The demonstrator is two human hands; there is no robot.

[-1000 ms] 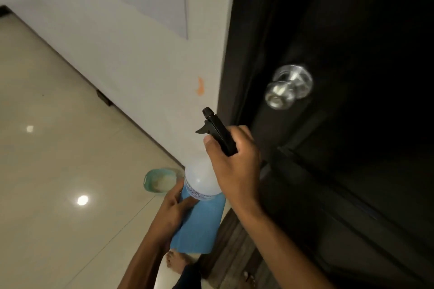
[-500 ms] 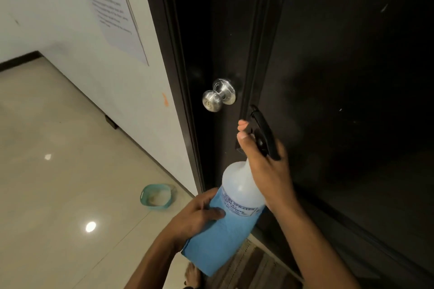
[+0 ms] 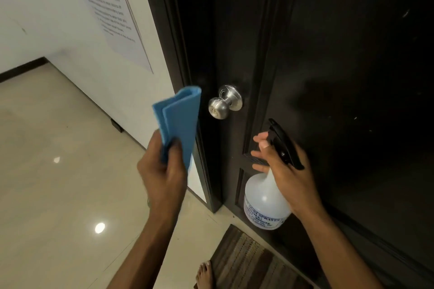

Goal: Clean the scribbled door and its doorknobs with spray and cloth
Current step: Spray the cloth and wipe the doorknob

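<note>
From the head camera, the dark door (image 3: 340,77) fills the right side, its frame edge meeting the white wall (image 3: 58,19) where a printed notice (image 3: 110,12) hangs. Open tiled floor (image 3: 58,171) spreads to the left; a striped mat (image 3: 244,263) lies at the door's foot. The silver doorknob (image 3: 224,102) juts out between the two hands. The left hand (image 3: 164,171) pinches a folded blue cloth (image 3: 179,122) upright, just left of the knob. The right hand (image 3: 284,169) grips the spray bottle (image 3: 264,202) by its black trigger head, fingers partly extended, below the knob near the door.
</note>
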